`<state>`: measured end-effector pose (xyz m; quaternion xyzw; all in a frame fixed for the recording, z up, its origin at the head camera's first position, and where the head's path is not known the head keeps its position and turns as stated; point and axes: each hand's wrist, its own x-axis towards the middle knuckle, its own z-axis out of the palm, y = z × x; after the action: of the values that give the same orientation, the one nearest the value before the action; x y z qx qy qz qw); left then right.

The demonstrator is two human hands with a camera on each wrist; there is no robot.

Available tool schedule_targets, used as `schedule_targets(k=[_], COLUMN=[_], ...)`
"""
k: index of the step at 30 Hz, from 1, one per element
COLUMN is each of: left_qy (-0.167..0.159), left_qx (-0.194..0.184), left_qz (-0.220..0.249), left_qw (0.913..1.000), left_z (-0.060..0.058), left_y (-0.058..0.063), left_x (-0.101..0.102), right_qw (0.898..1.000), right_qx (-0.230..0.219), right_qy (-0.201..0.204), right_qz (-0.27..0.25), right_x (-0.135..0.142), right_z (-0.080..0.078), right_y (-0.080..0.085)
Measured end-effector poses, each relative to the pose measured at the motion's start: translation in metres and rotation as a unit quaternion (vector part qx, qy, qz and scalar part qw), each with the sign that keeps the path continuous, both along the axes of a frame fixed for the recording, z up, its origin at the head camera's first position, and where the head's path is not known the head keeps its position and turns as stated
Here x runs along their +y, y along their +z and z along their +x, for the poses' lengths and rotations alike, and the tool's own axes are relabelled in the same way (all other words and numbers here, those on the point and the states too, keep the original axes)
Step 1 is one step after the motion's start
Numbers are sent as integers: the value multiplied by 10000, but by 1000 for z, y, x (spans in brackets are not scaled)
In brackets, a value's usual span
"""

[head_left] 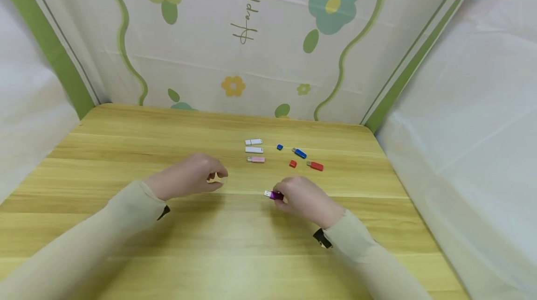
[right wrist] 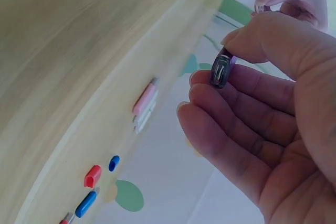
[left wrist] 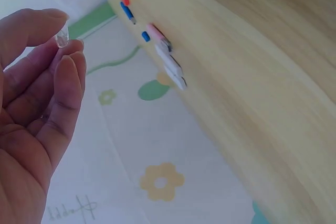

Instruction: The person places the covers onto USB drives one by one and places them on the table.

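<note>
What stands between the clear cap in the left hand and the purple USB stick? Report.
Nothing visible: only a gap separates the clear cap from the metal plug of the purple USB stick. The pink stick lies farther back, outside that gap.

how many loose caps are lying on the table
2: a blue cap beside the blue USB stick, and a red cap beside the red USB stick. The clear piece pinched by the left hand is held up, so not counted.

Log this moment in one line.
left hand: pinches clear cap; right hand: grips purple stick, plug bare; table: loose blue cap, red cap
</note>
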<state>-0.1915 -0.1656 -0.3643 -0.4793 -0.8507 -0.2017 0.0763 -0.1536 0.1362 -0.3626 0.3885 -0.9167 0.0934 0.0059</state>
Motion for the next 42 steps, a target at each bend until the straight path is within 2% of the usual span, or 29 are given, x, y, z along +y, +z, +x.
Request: schedule_targets(k=[4,9,28,36,42], left_qy=[-61,-62,-167,-272,-7], left_qx=[115,89,-130,-567,-1438], left_qz=[178,318,650,864,994], left_qw=[9998,9994,9977,9943,9846], left_z=[6,8,9,11,15], left_y=[0,0,0,-4,0], left_x=[-1,-2,6,7,7], right_qw=[9996,9990,9968,9954,9942], right_qx=[67,28,100,177,250], right_qy=[166,295,563,709,775], right_qz=[-209,-334,-554,-614,-706], right_x=[2,1,-11,-18,-23], right_z=[6,9,6,7,9], right_y=[2,1,3,7,13])
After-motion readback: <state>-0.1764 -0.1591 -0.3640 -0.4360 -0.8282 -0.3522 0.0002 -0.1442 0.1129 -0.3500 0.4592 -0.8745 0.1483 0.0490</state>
